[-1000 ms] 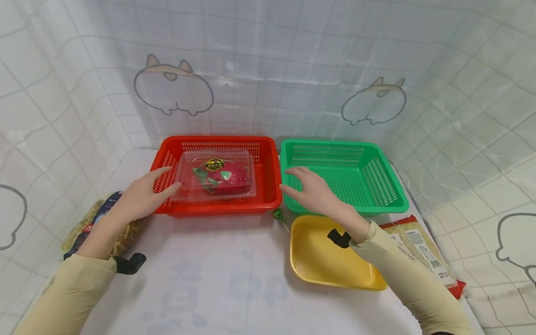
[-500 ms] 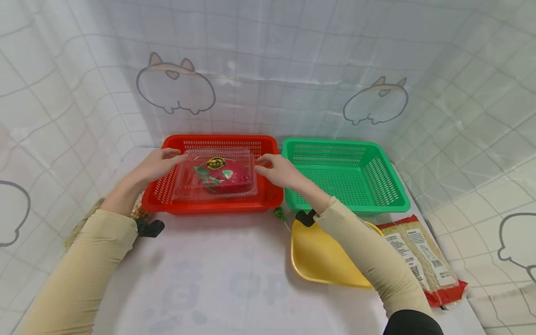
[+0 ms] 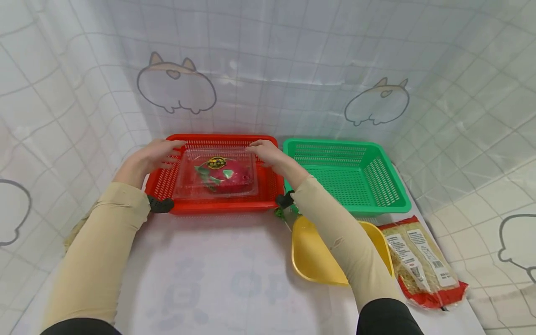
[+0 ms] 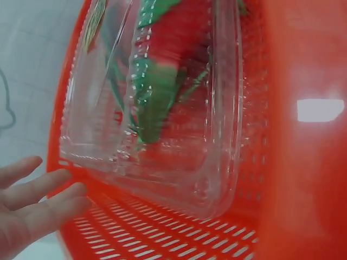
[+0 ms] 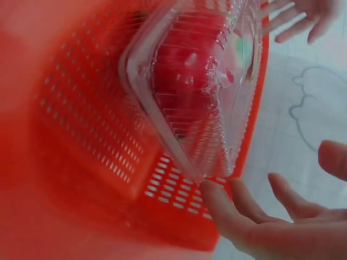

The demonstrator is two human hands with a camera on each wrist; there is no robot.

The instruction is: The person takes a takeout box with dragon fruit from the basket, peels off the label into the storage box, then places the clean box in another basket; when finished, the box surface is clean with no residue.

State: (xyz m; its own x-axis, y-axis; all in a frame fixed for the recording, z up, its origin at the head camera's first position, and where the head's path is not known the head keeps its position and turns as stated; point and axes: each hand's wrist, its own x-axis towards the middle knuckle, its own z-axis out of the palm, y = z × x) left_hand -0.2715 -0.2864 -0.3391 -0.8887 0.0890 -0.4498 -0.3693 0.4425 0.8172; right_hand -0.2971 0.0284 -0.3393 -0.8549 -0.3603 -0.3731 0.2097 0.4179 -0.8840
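Container [image 3: 215,173], clear plastic, with red-and-green fruit [image 3: 232,179]: inside red basket [image 3: 226,205], long axis along the basket's length, lying between both hands. Left hand [image 3: 156,154]: at the basket's left end, fingers spread, nothing held, apart from the container. Right hand [image 3: 269,154]: at the basket's right end, loosely open, nothing gripped; apparently nearer, fingertip by container rim, contact unclear.

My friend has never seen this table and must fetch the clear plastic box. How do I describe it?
On the white table, find the red basket, left of the green basket. The clear plastic box lies inside the red one. Unlike the yellow tray, it is see-through, showing a pink and green fruit under a black and yellow label.
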